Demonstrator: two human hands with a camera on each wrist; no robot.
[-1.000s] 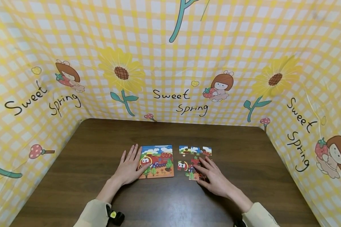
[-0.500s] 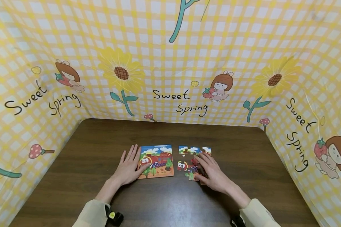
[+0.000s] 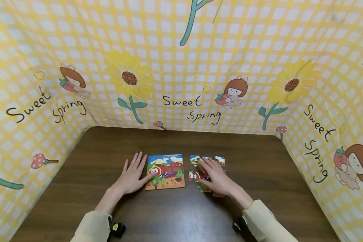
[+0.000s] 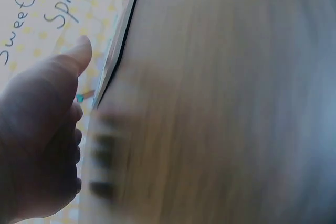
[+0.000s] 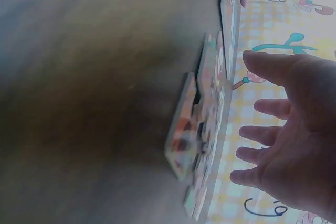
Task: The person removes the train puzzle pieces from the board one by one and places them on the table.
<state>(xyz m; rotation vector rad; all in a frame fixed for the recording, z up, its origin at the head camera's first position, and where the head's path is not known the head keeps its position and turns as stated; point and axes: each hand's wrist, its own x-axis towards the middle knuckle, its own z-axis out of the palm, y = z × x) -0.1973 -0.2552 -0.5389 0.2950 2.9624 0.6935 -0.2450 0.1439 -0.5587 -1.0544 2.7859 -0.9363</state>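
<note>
A square jigsaw board (image 3: 168,181) with a cartoon train picture lies flat on the table, left of the middle. My left hand (image 3: 128,178) is at its left edge, fingers extended and the thumb reaching over the printed face. To the right of the board lie several loose jigsaw pieces (image 3: 194,176), set out in rough rows with gaps. My right hand (image 3: 219,178) is spread over them and hides the middle ones. In the right wrist view its fingers are extended above the jigsaw pieces (image 5: 184,140), with nothing gripped; contact is unclear in the head view.
The brown wooden table (image 3: 175,215) is enclosed at the back and both sides by a yellow checked cloth (image 3: 181,67) printed with flowers and lettering. A black wrist camera (image 3: 118,229) sits at the left sleeve cuff.
My right hand has slid leftward across the loose pieces, uncovering the lower right one. My left hand has shifted a little left, so more of the board's left side shows.
</note>
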